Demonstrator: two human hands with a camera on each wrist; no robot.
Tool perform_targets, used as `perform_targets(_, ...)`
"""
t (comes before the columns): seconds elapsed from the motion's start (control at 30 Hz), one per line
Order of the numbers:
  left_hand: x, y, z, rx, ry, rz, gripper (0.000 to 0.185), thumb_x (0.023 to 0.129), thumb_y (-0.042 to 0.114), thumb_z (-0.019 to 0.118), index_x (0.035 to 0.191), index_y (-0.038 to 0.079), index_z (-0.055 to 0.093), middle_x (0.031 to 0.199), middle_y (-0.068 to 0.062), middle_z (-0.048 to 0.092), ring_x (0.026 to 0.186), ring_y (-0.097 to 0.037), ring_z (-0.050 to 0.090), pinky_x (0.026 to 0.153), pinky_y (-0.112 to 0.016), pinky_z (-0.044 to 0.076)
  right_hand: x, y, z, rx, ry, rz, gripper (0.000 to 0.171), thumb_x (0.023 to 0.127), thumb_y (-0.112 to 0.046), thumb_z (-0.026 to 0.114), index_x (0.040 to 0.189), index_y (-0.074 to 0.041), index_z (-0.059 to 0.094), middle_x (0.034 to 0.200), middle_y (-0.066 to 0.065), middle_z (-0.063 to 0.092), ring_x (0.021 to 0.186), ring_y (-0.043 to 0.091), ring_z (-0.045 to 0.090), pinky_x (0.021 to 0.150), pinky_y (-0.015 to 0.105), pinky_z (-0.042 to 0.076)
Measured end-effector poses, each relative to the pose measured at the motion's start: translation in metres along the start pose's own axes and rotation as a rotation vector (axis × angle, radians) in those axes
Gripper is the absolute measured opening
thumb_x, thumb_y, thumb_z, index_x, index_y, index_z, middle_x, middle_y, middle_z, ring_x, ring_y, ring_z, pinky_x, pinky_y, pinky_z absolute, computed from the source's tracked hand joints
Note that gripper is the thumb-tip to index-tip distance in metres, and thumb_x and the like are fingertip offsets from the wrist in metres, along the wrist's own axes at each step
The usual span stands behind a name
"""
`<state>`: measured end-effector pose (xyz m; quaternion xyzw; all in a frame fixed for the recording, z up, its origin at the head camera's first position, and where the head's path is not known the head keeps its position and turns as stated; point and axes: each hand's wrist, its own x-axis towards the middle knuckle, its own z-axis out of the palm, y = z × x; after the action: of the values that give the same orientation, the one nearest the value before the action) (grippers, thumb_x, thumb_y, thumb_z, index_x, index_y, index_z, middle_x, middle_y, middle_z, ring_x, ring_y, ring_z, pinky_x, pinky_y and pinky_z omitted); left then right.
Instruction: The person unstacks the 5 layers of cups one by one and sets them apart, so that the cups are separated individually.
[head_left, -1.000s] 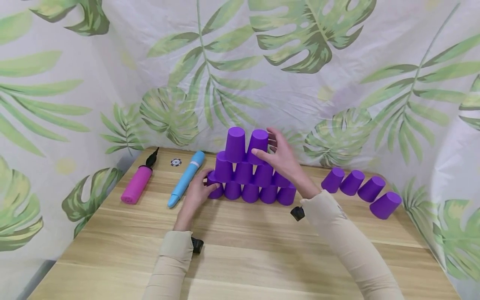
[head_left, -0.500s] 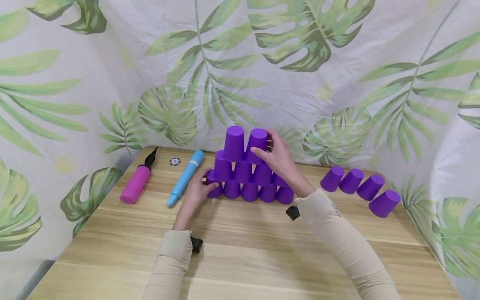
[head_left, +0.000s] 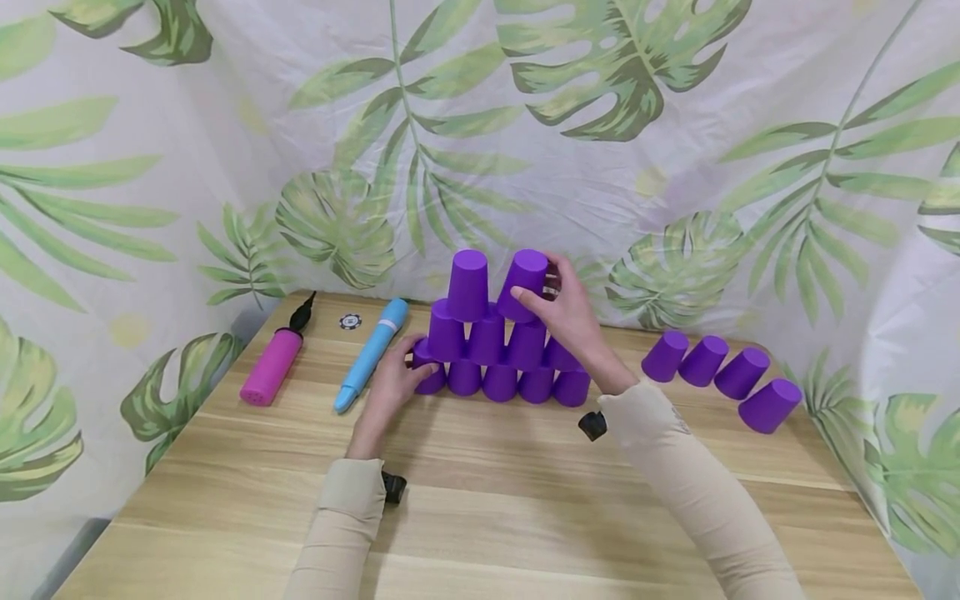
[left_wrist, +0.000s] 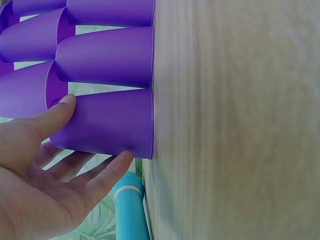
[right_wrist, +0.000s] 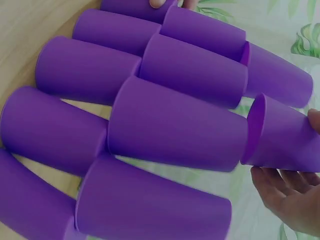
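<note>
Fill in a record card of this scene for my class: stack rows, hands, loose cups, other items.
Bottom row: five purple cups
Second row: four cups
Third row: one standing cup
Left hand: holds the bottom row's left-end cup
Right hand: holds a tilted cup
Loose cups: four, on the table, right side
Other items: pink pump, blue tube, black-and-white chip

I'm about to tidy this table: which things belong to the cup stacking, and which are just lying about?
Job:
purple cup pyramid
purple cup in the right hand
four loose purple cups, probably included

Lying about, apparently:
pink balloon pump
light-blue cylinder
poker chip
</note>
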<state>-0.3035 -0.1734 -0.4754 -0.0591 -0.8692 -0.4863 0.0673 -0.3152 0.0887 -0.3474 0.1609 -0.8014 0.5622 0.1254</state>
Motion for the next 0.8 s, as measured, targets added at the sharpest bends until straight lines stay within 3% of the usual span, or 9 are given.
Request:
perform_targets(0.27,0.001,-0.001,0.001,-0.017,-0.005,-0.001,0.055,0.088,0.007,0.070,0.137,0.000,0.047,0.132,-0.022,0.053,0.122,-0.037,0.050,0.101,-0.051,0.046,-0.017,-0.006,-0.033,0.034,0.121,-0.096,0.060,0.084,-0.014,0.075,0.135,-0.004,0.046,0.124,0.014,0.056,0.111,0.027,0.057,0.092,0.041,0.052)
perform_targets(0.4,0.001,-0.001,0.002,-0.014,-0.008,0.002,0.055,0.089,0.008,0.069,0.138,0.000,0.046,0.132,-0.022,0.053,0.122,-0.036,0.050,0.101,-0.049,0.046,-0.030,-0.018,-0.051,0.030,0.171,-0.095,0.059,0.085,-0.007,0.072,0.136,0.000,0.043,0.124,0.016,0.054,0.111,0.027,0.056,0.095,0.043,0.051)
perform_targets(0.53,0.000,-0.001,0.002,-0.014,-0.014,-0.002,0.055,0.089,0.008,0.068,0.139,0.002,0.046,0.133,-0.022,0.053,0.123,-0.036,0.050,0.101,-0.048,0.046,-0.045,-0.025,-0.069,0.017,0.215,-0.067,0.058,0.086,-0.005,0.070,0.137,0.001,0.042,0.121,0.013,0.054,0.109,0.022,0.056,0.094,0.038,0.051)
perform_targets(0.63,0.000,-0.001,0.002,-0.009,-0.018,-0.009,0.055,0.089,0.008,0.068,0.140,0.002,0.045,0.134,-0.022,0.052,0.123,-0.036,0.050,0.101,-0.049,0.046,-0.052,-0.020,-0.081,0.010,0.247,-0.037,0.058,0.086,-0.008,0.070,0.137,-0.002,0.043,0.122,0.010,0.053,0.110,0.020,0.055,0.095,0.035,0.051)
perform_targets(0.8,0.000,0.001,0.002,0.005,-0.023,-0.019,0.056,0.090,0.009,0.067,0.140,0.002,0.044,0.134,-0.023,0.052,0.122,-0.038,0.051,0.099,-0.049,0.048,-0.056,0.010,-0.102,-0.014,0.313,-0.006,0.062,0.085,-0.016,0.074,0.139,-0.010,0.044,0.125,0.007,0.053,0.113,0.020,0.055,0.097,0.036,0.050)
